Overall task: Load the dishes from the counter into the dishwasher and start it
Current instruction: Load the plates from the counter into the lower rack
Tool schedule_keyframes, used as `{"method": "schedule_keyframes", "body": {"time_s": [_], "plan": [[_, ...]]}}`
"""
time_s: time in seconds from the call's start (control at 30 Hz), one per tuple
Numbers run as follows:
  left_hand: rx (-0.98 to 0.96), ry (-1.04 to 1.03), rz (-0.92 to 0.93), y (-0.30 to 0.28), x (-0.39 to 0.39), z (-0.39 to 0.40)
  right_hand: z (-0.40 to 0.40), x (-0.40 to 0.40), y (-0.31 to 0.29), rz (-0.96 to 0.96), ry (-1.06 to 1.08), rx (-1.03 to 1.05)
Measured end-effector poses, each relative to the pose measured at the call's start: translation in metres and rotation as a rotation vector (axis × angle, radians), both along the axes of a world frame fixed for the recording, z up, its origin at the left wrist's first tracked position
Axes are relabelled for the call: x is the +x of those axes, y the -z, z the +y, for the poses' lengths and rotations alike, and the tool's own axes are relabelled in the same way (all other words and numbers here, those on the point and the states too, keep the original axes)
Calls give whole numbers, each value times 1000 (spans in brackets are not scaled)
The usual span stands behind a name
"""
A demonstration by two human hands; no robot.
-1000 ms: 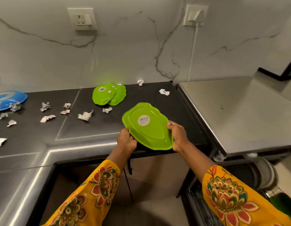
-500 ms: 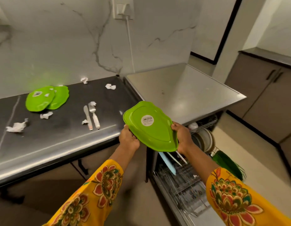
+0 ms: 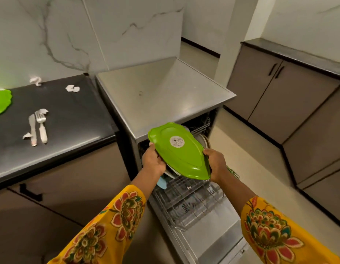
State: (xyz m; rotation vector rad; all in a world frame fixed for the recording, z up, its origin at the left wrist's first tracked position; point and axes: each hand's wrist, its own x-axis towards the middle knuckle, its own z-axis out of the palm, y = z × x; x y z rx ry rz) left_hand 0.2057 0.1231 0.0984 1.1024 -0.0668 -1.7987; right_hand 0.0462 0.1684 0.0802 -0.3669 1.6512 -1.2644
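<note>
2 green plates, 1 fork, 1 knife

You will find one label only: a round white sticker on the underside of the green plate. It carries a barcode-like strip and several lines of small print, all too blurred to read. No other text, brand, number or sign is legible.

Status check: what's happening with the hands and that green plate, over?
Both hands, left and right, grip green plate. Plate above open rack. Dishes already racked beneath.
</note>
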Motion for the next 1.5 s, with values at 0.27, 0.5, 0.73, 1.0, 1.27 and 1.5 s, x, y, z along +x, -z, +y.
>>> {"method": "schedule_keyframes", "body": {"time_s": [0.27,0.5,0.73,1.0,1.27,1.5], "plan": [[-14,46,-89,28,-71,20,20,-72,28,314,-176,198],[5,93,-177,53,-92,16,20,-79,41,308,-417,147],[80,201,-322,91,-121,-6,-3,-76,73,661,-876,150],[144,402,-339,140,-166,-43,-25,-102,129,1074,-1021,418],[188,587,-387,191,-200,-81,-65,-164,195,1135,-904,592],[268,611,-460,262,-204,-97,-96,-224,263,1098,-740,678]]}}
